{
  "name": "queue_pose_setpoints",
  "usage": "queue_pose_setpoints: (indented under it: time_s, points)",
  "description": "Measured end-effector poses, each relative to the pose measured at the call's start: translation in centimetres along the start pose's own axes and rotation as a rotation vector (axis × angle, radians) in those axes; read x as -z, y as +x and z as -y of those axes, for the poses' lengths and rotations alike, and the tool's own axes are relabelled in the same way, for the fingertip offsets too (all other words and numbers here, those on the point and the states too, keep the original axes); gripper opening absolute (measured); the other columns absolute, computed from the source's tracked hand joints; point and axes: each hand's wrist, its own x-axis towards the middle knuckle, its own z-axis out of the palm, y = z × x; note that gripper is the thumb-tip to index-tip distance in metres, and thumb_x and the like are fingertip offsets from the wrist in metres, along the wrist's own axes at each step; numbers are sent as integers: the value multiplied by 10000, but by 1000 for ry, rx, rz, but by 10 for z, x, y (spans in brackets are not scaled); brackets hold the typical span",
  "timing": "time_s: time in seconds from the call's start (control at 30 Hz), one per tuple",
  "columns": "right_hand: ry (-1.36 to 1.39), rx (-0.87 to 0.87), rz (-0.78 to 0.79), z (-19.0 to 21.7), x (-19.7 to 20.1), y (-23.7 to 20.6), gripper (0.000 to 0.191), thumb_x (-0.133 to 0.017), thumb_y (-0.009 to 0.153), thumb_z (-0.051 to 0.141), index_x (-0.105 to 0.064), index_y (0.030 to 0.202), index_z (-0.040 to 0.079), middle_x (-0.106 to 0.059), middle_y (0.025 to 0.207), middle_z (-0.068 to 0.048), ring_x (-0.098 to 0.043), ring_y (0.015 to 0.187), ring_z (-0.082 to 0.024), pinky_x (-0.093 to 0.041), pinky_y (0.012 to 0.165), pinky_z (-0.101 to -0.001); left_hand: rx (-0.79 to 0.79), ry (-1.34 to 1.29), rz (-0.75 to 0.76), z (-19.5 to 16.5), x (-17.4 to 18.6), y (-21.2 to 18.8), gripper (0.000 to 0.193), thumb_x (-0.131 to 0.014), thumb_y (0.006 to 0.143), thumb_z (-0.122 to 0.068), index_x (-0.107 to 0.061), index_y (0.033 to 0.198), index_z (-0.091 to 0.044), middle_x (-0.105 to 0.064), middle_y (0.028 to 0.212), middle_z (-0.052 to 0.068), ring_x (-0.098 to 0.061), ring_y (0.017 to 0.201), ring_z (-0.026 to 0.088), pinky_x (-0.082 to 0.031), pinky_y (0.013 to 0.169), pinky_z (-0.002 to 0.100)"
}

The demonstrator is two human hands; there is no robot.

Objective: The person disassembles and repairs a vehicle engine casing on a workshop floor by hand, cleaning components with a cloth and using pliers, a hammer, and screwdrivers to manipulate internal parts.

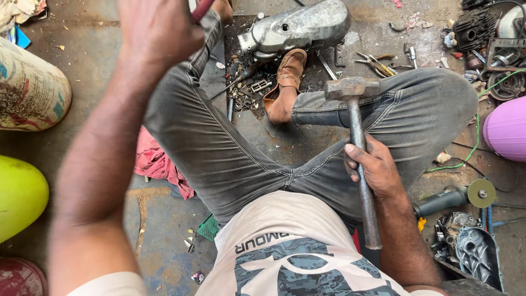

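My right hand (373, 166) is closed around the metal handle of a hammer (353, 87), whose grey head rests over my right knee. My left hand (159, 27) is raised near the top of the view and grips a dark red handle (201, 9) of a tool whose rest is hidden. I sit on the floor in grey jeans with one brown shoe (286, 82) tucked in front. A silver engine cover (298, 26) lies just beyond the shoe, among loose tools and small parts.
An angle grinder (457, 197) and an engine casing (475, 253) lie at the right. Pliers (378, 63), a pink round object (507, 129), a red rag (159, 163), a printed sack (30, 90) and a yellow-green object (19, 194) surround me.
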Motion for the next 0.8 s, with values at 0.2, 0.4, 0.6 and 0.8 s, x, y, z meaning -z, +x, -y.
queue_pose_setpoints:
  time_s: [0.2, 0.4, 0.6, 0.8]
  points:
    - [-16, -23, -16, 5, -10, 1, 195, -639, 979, 171, -562, 1052, 8, -480, 696, -15, -467, 530, -83, -400, 425, -215, 102, -237, -244, -9, -44, -12, 410, -805, 842, -141, -604, 1184, -36, -694, 1080, 185, -669, 916, 431, -501, 711, 537]
    - [-44, -31, -73, 8, -17, -3, 192, -637, 972, 177, -574, 1037, 8, -495, 696, -20, -478, 523, -92, -396, 425, -231, 307, -324, -54, -4, -98, -4, 516, -764, 869, -158, -488, 1283, -18, -664, 1087, 235, -655, 960, 473, -487, 769, 595]
    - [-104, -39, -92, 14, -19, -5, 204, -639, 989, 187, -565, 1025, 2, -493, 694, -18, -471, 522, -87, -389, 427, -227, 417, -476, 59, -13, -146, -10, 511, -718, 776, -103, -486, 1229, -56, -673, 1123, 216, -666, 1005, 456, -498, 836, 576]
    - [-122, -52, -131, 21, -27, -7, 203, -637, 967, 190, -578, 1070, 25, -482, 679, -7, -461, 514, -72, -385, 407, -207, 459, -542, 130, -19, -168, -16, 473, -726, 814, -175, -479, 1199, -55, -667, 1149, 221, -662, 1032, 456, -489, 856, 580]
